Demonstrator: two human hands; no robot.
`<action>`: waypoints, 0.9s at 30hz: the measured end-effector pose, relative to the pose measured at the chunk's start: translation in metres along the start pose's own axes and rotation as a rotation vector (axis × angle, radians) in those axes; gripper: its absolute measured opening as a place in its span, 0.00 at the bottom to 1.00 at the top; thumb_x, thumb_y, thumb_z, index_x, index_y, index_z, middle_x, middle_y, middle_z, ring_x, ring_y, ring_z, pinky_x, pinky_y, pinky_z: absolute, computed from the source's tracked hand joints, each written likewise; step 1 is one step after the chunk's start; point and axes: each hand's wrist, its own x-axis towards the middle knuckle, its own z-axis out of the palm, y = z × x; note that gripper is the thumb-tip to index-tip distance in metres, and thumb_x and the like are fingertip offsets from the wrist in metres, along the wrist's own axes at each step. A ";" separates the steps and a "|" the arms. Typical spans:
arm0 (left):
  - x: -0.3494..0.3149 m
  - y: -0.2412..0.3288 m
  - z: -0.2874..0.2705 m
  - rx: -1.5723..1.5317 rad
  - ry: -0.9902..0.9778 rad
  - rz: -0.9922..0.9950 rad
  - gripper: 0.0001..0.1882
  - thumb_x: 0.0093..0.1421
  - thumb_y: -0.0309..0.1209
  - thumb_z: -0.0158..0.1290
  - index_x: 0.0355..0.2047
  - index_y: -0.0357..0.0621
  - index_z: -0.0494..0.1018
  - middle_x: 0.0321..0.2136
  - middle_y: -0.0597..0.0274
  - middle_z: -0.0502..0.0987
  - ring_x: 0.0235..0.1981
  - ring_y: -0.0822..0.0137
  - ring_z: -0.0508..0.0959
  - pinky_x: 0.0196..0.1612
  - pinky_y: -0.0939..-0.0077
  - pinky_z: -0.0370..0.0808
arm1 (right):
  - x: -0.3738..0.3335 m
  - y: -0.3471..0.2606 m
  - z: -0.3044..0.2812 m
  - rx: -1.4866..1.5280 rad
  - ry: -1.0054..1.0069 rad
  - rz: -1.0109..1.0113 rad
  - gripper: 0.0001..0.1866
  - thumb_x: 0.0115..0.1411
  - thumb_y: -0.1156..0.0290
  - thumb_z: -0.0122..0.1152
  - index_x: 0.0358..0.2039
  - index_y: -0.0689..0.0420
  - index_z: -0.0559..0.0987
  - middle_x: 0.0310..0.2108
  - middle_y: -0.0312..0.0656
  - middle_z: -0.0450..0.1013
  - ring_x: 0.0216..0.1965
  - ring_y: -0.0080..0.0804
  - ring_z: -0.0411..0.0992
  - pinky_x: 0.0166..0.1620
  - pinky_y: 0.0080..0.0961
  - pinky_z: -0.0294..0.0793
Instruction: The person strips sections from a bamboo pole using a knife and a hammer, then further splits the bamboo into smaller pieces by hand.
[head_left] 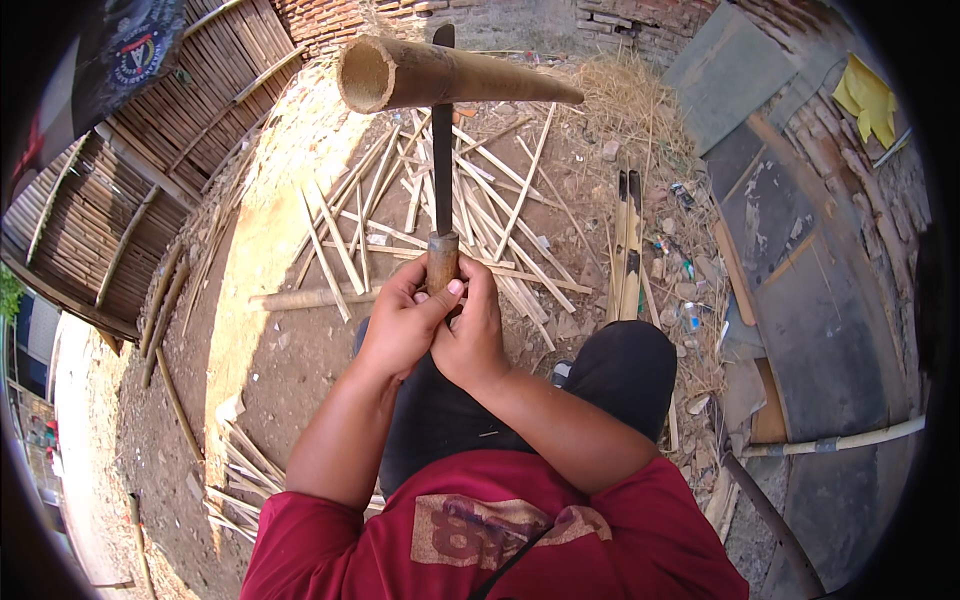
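A: Grip first. What are the hands doing?
B: Both clasped on one tool. Left hand (398, 318) and right hand (475, 335) meet around the wooden handle (442, 262) of a machete (443, 190), fingers closed about its lower part. Machete upright, dark blade rising from the handle.

A: And the bamboo?
B: Thick bamboo culm (470, 78), roughly level, crossing the blade near its top; the tip shows above it. Hollow cut end at the left, far end narrowing away to the right. Culm well clear of the hands. Cannot tell whether the blade is sunk into it or passes behind.

A: Ground beyond the hands?
B: Bare earth. Loose heap of pale split strips (500, 205), lying crisscross. A round pole (310, 299) flat on the dirt, left of the hands. To the right, long split lengths (628, 245), dark at their upper ends, near dry grass (640, 95).

A: Edges of the site?
B: Bamboo-slat wall (245, 55) upper left, brick wall (420, 18) at the back. Right side: large dark sheet (815, 310), yellow cloth-like piece (868, 100) above it.

A: Wearer?
B: Dark trousers (625, 375), red shirt (330, 550), forearms bare.
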 end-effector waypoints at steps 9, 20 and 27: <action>-0.007 0.048 -0.025 0.140 0.051 -0.116 0.20 0.67 0.29 0.59 0.57 0.37 0.73 0.43 0.63 0.82 0.41 0.75 0.80 0.42 0.81 0.77 | 0.012 -0.033 -0.004 -0.119 -0.130 -0.134 0.42 0.52 0.72 0.72 0.63 0.66 0.60 0.58 0.61 0.58 0.59 0.61 0.61 0.61 0.53 0.61; -0.015 0.119 -0.082 0.575 -0.068 -0.320 0.17 0.64 0.32 0.61 0.49 0.37 0.75 0.37 0.65 0.80 0.30 0.76 0.77 0.29 0.79 0.74 | 0.019 -0.026 -0.074 0.008 -0.250 -0.160 0.27 0.59 0.77 0.66 0.59 0.61 0.72 0.51 0.51 0.67 0.50 0.44 0.71 0.55 0.36 0.71; -0.054 0.103 -0.082 0.614 -0.065 -0.326 0.15 0.62 0.28 0.62 0.48 0.38 0.76 0.36 0.67 0.80 0.29 0.77 0.76 0.29 0.81 0.74 | 0.041 0.007 -0.128 -0.229 -0.058 0.088 0.30 0.57 0.77 0.68 0.60 0.57 0.70 0.52 0.47 0.67 0.51 0.38 0.71 0.52 0.33 0.73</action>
